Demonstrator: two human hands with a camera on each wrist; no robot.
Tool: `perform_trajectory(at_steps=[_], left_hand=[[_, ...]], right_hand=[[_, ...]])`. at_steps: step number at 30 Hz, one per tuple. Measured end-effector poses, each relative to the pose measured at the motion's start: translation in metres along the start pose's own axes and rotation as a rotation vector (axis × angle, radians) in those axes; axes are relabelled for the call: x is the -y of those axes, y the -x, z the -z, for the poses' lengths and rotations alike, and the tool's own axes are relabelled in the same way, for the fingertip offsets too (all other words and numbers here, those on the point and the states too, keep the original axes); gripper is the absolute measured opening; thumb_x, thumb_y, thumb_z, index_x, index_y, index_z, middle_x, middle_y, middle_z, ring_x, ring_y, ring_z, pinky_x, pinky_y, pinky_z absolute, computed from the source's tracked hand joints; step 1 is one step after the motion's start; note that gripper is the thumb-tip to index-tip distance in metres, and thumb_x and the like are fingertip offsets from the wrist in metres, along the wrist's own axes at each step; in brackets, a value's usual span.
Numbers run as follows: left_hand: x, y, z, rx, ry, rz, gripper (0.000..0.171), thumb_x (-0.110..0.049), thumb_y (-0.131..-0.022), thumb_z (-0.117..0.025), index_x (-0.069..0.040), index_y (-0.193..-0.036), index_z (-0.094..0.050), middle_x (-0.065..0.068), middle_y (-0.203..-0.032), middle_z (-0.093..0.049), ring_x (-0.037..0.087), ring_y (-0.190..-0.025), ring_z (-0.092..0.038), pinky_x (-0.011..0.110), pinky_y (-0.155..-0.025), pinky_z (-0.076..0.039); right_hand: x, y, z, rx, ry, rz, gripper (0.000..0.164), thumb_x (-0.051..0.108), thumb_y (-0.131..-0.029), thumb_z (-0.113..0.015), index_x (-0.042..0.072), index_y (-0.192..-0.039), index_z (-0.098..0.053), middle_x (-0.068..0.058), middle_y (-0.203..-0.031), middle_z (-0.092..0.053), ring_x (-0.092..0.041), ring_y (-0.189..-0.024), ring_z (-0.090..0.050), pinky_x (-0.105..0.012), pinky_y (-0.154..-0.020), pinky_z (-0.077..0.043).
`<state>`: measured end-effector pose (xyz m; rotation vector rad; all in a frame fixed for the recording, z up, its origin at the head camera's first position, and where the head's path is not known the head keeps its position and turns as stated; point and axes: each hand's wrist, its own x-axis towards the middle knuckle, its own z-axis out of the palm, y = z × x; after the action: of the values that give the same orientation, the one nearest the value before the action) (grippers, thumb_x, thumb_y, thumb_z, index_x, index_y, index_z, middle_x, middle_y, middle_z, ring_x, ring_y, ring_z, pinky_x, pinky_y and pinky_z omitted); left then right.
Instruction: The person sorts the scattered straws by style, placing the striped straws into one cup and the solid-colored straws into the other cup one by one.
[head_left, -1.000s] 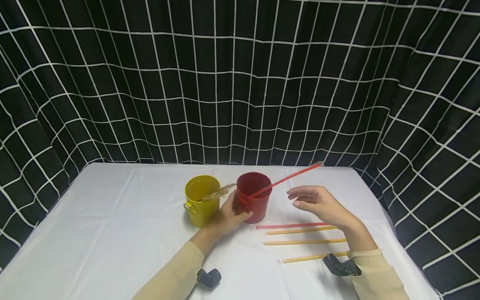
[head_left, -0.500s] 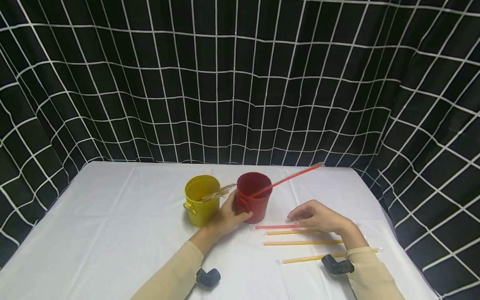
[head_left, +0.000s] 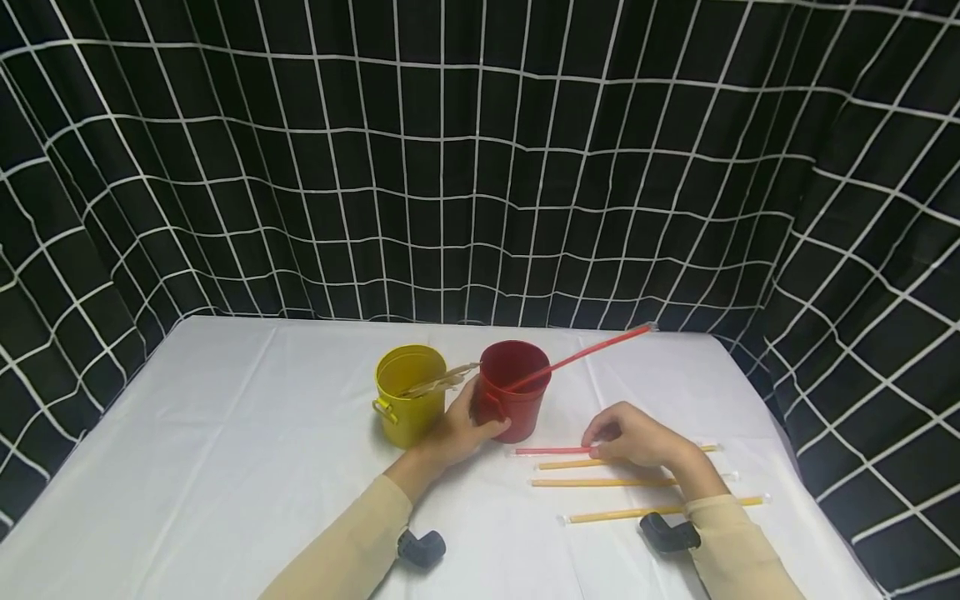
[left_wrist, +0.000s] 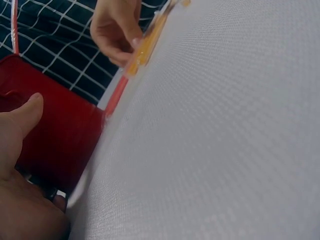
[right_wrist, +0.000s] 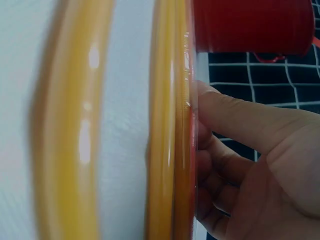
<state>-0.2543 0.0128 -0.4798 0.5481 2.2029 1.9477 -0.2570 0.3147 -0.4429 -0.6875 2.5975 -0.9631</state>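
Observation:
My left hand (head_left: 453, 435) holds the red bucket (head_left: 525, 408) by its side, thumb across the front, as the left wrist view also shows. A long red straw (head_left: 600, 347) in a clear wrapper leans out of that bucket to the right. Another wrapped red straw (head_left: 553, 451) lies on the white cloth, and my right hand (head_left: 636, 437) pinches it between thumb and fingers. Part of this straw is hidden behind the hand. Nearer to me lie three wrapped yellow-orange straws, among them a middle straw (head_left: 592, 482) and a front straw (head_left: 618, 516).
Left of the red bucket stands a yellow bucket (head_left: 408, 421) with thin beige sticks (head_left: 442, 383) leaning out toward the red rim. White cloth (head_left: 225, 467) covers the table. A black curtain with a white grid (head_left: 450, 167) hangs behind and at both sides.
My right hand has come down from above the straws to the red straw on the cloth and now pinches it. The left hand stays on the red bucket. The head view has shifted slightly.

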Motion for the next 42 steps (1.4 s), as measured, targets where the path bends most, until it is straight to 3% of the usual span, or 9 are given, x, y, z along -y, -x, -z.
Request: perform_trajectory(at_steps=[11, 18, 26, 32, 38, 42], left_hand=[[0.0, 0.0, 0.0, -0.008, -0.019, -0.005, 0.083, -0.012, -0.093, -0.071, -0.008, -0.16, -0.022, 0.011, -0.163, -0.037, 0.03, -0.154, -0.032, 0.048, -0.126, -0.029], [0.0, 0.0, -0.001, 0.002, -0.028, -0.023, 0.081, -0.01, -0.093, -0.07, -0.007, -0.159, -0.024, 0.012, -0.161, -0.04, 0.03, -0.152, -0.035, 0.047, -0.126, -0.031], [-0.001, 0.002, -0.001, -0.001, -0.057, -0.003, 0.082, -0.011, -0.093, -0.071, -0.008, -0.16, -0.024, 0.011, -0.161, -0.04, 0.03, -0.152, -0.035, 0.049, -0.125, -0.033], [-0.001, 0.002, 0.003, -0.018, -0.04, -0.002, 0.082, -0.009, -0.093, -0.07, -0.01, -0.16, -0.024, 0.009, -0.162, -0.039, 0.03, -0.152, -0.035, 0.047, -0.125, -0.033], [0.003, 0.003, 0.004, 0.001, -0.062, 0.006, 0.081, -0.011, -0.094, -0.07, -0.008, -0.16, -0.023, 0.011, -0.164, -0.035, 0.031, -0.154, -0.032, 0.048, -0.125, -0.03], [0.0, 0.0, 0.003, 0.01, -0.054, -0.025, 0.08, -0.009, -0.095, -0.068, -0.007, -0.16, -0.022, 0.012, -0.165, -0.034, 0.03, -0.154, -0.031, 0.047, -0.125, -0.03]], right_hand=[[0.01, 0.002, 0.0, 0.016, 0.036, -0.039, 0.005, 0.004, -0.084, -0.076, 0.004, -0.087, -0.073, 0.0, -0.082, -0.071, -0.01, -0.079, -0.055, -0.023, -0.077, -0.049], [0.022, 0.012, 0.011, 0.002, 0.058, 0.008, 0.004, 0.005, -0.084, -0.076, 0.006, -0.087, -0.073, -0.001, -0.08, -0.07, -0.01, -0.076, -0.054, -0.022, -0.067, -0.047], [0.049, 0.026, 0.031, 0.007, 0.039, 0.088, 0.005, 0.006, -0.086, -0.074, 0.009, -0.089, -0.074, 0.0, -0.081, -0.071, -0.007, -0.081, -0.055, -0.025, -0.07, -0.046], [0.061, 0.021, 0.029, -0.089, 0.0, 0.188, 0.007, 0.01, -0.087, -0.077, 0.013, -0.094, -0.075, 0.003, -0.085, -0.071, -0.006, -0.081, -0.057, -0.024, -0.07, -0.047], [0.064, 0.017, 0.019, -0.181, -0.014, 0.234, 0.022, 0.006, -0.089, -0.074, 0.005, -0.111, -0.076, 0.001, -0.09, -0.074, -0.004, -0.081, -0.058, -0.022, -0.072, -0.052], [0.069, 0.017, 0.021, -0.21, -0.021, 0.281, 0.025, 0.003, -0.09, -0.072, 0.002, -0.115, -0.074, 0.001, -0.089, -0.073, -0.005, -0.08, -0.059, -0.022, -0.072, -0.054]])
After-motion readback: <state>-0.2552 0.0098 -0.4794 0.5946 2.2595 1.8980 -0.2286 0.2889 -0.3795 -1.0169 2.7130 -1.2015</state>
